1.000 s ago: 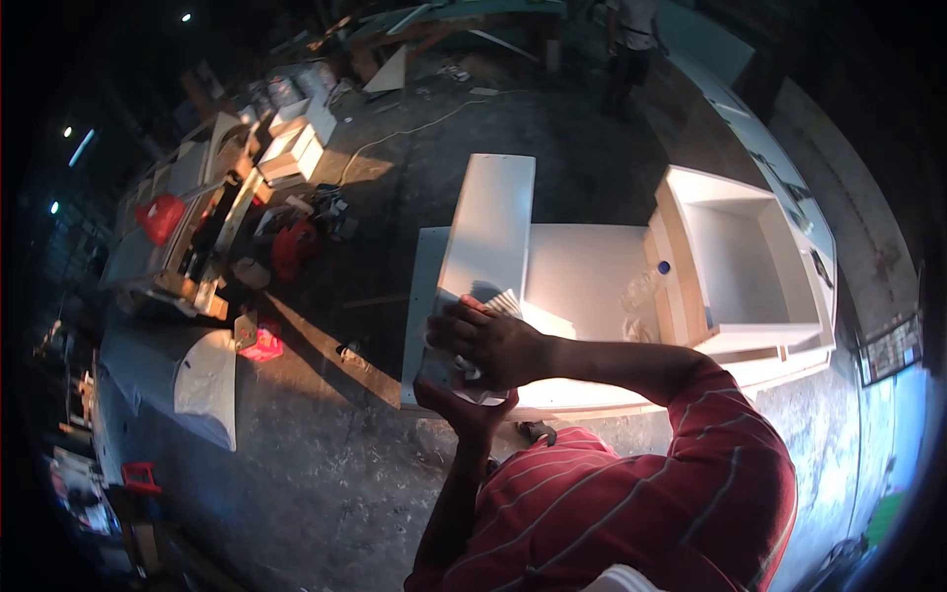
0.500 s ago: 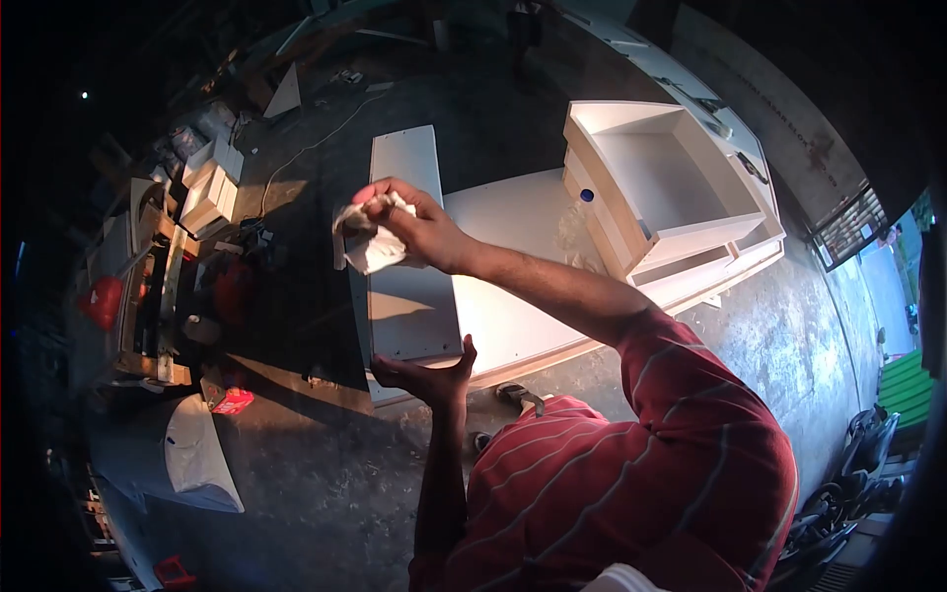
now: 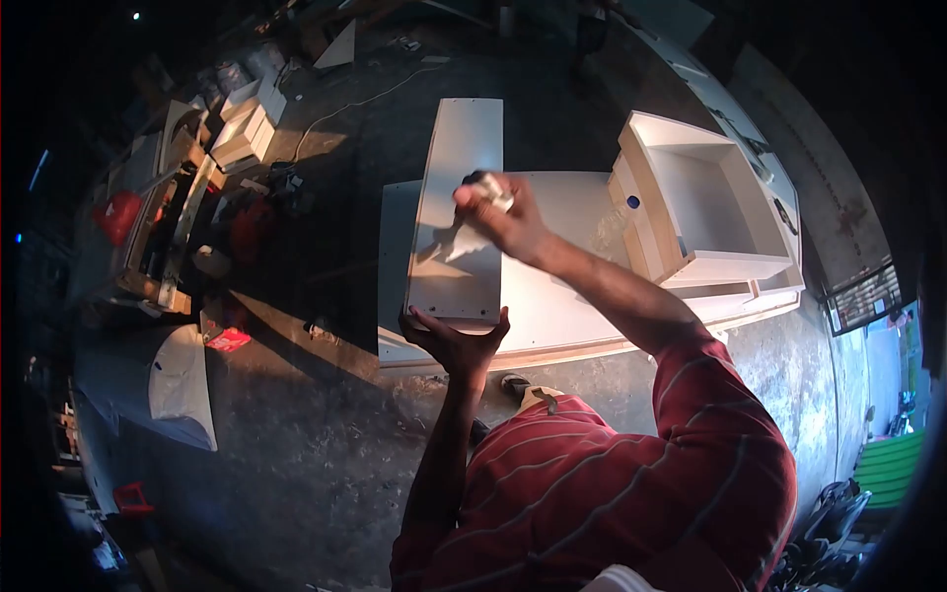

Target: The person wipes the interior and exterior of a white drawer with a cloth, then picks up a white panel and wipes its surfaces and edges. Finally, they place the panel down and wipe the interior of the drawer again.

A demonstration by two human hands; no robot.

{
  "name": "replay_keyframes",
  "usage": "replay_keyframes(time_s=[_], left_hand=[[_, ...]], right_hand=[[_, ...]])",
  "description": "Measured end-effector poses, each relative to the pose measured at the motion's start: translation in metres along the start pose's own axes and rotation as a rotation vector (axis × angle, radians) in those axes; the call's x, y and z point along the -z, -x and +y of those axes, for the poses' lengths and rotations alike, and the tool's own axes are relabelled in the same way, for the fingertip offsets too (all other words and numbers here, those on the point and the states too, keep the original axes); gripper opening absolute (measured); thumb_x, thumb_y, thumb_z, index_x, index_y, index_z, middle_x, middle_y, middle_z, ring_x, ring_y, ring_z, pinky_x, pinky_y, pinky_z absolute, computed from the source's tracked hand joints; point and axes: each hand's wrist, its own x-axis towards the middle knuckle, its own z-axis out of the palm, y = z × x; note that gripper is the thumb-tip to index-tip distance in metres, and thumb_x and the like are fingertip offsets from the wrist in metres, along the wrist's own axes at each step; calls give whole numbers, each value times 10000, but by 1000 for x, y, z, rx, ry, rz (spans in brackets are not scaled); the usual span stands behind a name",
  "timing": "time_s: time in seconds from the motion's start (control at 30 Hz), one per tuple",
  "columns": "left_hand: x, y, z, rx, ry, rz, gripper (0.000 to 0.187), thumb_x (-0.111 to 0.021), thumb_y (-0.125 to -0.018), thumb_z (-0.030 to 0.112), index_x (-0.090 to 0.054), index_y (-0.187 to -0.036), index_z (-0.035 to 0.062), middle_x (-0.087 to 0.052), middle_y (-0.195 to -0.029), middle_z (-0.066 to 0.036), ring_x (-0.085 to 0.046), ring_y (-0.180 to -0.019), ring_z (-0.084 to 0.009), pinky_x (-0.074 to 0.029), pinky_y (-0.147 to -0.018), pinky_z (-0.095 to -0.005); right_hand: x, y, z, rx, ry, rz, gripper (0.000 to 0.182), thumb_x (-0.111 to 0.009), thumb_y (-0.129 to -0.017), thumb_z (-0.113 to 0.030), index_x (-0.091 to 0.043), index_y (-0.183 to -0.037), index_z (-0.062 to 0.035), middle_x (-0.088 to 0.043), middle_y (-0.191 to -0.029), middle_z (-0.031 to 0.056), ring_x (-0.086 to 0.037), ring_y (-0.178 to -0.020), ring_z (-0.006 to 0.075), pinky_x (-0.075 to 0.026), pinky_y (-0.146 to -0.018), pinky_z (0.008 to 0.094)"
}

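Note:
A long white box-like furniture piece [image 3: 457, 286], with small holes near its close end, lies across a large white panel [image 3: 552, 311]. My left hand [image 3: 457, 340] is wrapped round the near end of the piece, thumb at the right corner and fingers at the left. In my right hand [image 3: 508, 217], bunched fingers grip a crumpled white rag [image 3: 475, 237] over the middle of the piece. The rag and fingertips are blurred by motion.
On the panel's right part stands a white drawer [image 3: 705, 197], beside a clear bottle with a blue cap [image 3: 633, 202]. Wooden offcuts and a red object [image 3: 118, 215] clutter the left. A pale curved piece [image 3: 182, 385] rests on the concrete floor [image 3: 306, 424].
My right hand and the rag have moved rightward relative to the piece, from its left edge to over its top. My left hand keeps its grip. The whole view has shifted.

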Motion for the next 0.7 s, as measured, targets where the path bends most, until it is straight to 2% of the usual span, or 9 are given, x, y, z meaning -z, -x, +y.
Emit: replay_keyframes(time_s=[0.13, 0.17, 0.23, 0.3, 0.33, 0.43, 0.5, 0.57, 0.7], left_hand=[[0, 4, -6, -13, -24, -1, 1352, -790, -540, 567, 80, -1435, 48, -186, -1313, -325, -230, -1200, -482, -270, -943, -616], [-1, 6, -8, -19, -7, -11, 1352, -789, -541, 568, 81, -1437, 50, -184, -1320, -319, -229, -1199, -485, -266, -946, -618], [-4, 12, -15, -4, -66, -9, 1372, -787, -539, 573, 99, -1432, 25, -172, -1344, -301, -226, -1218, -457, -252, -972, -599], [-5, 18, -19, -27, -95, 28, 1386, -797, -506, 581, 56, -1417, -21, -177, -1341, -277, -222, -1239, -410, -238, -1003, -559], [-3, 15, -18, 63, 35, 1, 1351, -806, -469, 589, -40, -1378, -53, -217, -1290, -232, -241, -1225, -364, -244, -1007, -516], [6, 12, -11, 106, 22, -1, 1293, -811, -444, 589, -111, -1331, -42, -250, -1217, -199, -265, -1187, -350, -270, -981, -496], [4, 14, -16, 99, 3, 15, 1257, -773, -477, 634, -118, -1319, -32, -260, -1185, -187, -283, -1156, -334, -289, -957, -489], [2, 21, -22, 60, -108, 0, 1330, -637, -578, 745, 72, -1415, -6, -155, -1334, -265, -218, -1266, -378, -233, -1000, -543], [3, 25, -24, 29, -196, -26, 1352, -613, -582, 765, 137, -1420, 13, -103, -1384, -276, -171, -1304, -387, -210, -1017, -551]], right_hand=[[13, -46, -17, 141, 25, -127, 108, -554, -859, -42, -528, -962, -20, -624, -903, 51, -597, -868, 82, -482, -710, 228], [12, -49, -7, 106, 10, -209, 170, -607, -859, -171, -540, -956, -49, -616, -999, 75, -627, -870, 155, -494, -747, 267], [10, -40, 6, -168, 614, -475, 339, -657, -841, -240, -542, -1126, -99, -579, -1094, 107, -568, -1045, 218, -456, -875, 391], [6, -6, 53, 518, 1148, -606, 419, -624, -839, -353, -535, -1209, -178, -465, -1299, 132, -410, -1263, 313, -341, -982, 557], [6, 0, 59, 449, 1154, -573, 451, -572, -844, -442, -530, -1231, -215, -379, -1382, 120, -269, -1351, 330, -250, -1010, 638], [35, -24, 82, 578, 1156, -598, 455, -555, -853, -451, -519, -1244, -221, -397, -1366, 120, -304, -1333, 323, -255, -1013, 636], [81, -64, 113, 650, 1237, -402, 434, -540, -869, -431, -503, -1258, -243, -408, -1365, 81, -344, -1309, 260, -266, -1055, 529], [132, -118, 136, 476, 1399, -452, 437, -517, -887, -434, -495, -1290, -266, -357, -1426, 44, -292, -1344, 235, -242, -1088, 477], [160, -171, 155, 204, 1502, -358, 437, -359, -934, -520, -514, -1248, -259, -341, -1436, 85, -248, -1369, 263, -225, -1084, 505]])
